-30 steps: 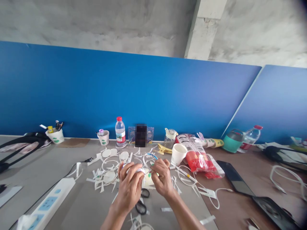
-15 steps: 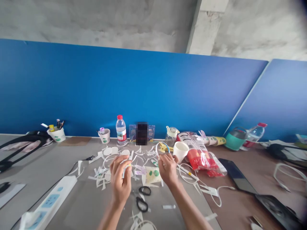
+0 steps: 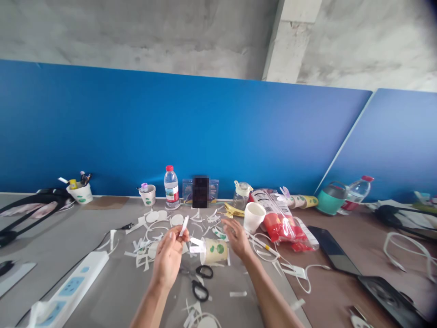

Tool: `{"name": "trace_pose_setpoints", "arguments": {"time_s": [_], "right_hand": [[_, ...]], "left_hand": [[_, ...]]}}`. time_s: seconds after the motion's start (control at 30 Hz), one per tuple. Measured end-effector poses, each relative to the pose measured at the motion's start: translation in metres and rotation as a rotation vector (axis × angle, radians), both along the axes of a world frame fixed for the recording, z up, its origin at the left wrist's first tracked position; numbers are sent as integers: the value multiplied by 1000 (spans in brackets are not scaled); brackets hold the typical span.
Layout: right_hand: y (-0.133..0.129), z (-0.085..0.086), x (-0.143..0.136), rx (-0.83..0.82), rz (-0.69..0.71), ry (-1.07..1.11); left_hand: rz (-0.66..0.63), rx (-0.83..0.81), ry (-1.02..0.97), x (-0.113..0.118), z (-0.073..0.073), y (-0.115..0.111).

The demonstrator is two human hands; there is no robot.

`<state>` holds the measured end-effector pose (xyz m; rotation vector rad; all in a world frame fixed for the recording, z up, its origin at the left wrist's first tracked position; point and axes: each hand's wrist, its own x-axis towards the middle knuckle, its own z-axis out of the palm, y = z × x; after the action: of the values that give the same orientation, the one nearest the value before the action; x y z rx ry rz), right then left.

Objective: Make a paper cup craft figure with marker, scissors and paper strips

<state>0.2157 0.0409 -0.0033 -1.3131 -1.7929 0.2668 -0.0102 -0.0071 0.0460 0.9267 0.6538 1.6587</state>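
My left hand (image 3: 168,255) pinches a narrow white paper strip (image 3: 184,225), which sticks up from the fingertips. My right hand (image 3: 239,238) is held above the table with its fingers apart and nothing in them, just left of a white paper cup (image 3: 253,224). Between my hands a paper cup with green prints (image 3: 218,253) lies on its side, white strips jutting from its left end. Black-handled scissors (image 3: 202,300) lie in front of it. Cut paper scraps (image 3: 146,253) and white discs are scattered around and behind my left hand.
A water bottle (image 3: 171,191), a phone (image 3: 200,192) and a glass jar (image 3: 241,196) stand along the blue partition (image 3: 205,127). Red plastic packs (image 3: 282,223) and a tablet-like dark device (image 3: 332,248) are at right. A power strip (image 3: 73,287) lies at left.
My right hand has opened and no longer holds the white-and-blue curved piece. My left hand still has the strip, with its palm turned. The view has shifted slightly.
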Motion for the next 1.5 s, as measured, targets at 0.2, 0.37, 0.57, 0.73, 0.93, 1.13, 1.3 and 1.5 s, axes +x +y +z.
{"name": "trace_pose_setpoints", "arguments": {"time_s": [0.2,0.37,0.57,0.73,0.93,1.13,1.3,1.5], "right_hand": [[-14,20,6,-154,439,-203],[-19,13,-3,-80,406,-351],[-19,10,-25,-128,124,-290],[-19,-4,-51,-83,-146,-279],[-23,-7,-65,-131,-205,-279],[-26,0,-67,-159,-223,-273],[-29,2,-68,-198,-225,-313],[-31,9,-63,-263,-159,-318]], "left_hand": [[-87,3,-111,-5,5,1],[-20,24,-88,-5,3,4],[91,60,1,-6,-7,5],[134,-18,245,-1,-13,2],[-16,-99,546,11,-12,1],[-89,-127,604,15,-15,6],[-142,-185,599,13,-25,13],[-166,-250,580,8,-35,22]]}}
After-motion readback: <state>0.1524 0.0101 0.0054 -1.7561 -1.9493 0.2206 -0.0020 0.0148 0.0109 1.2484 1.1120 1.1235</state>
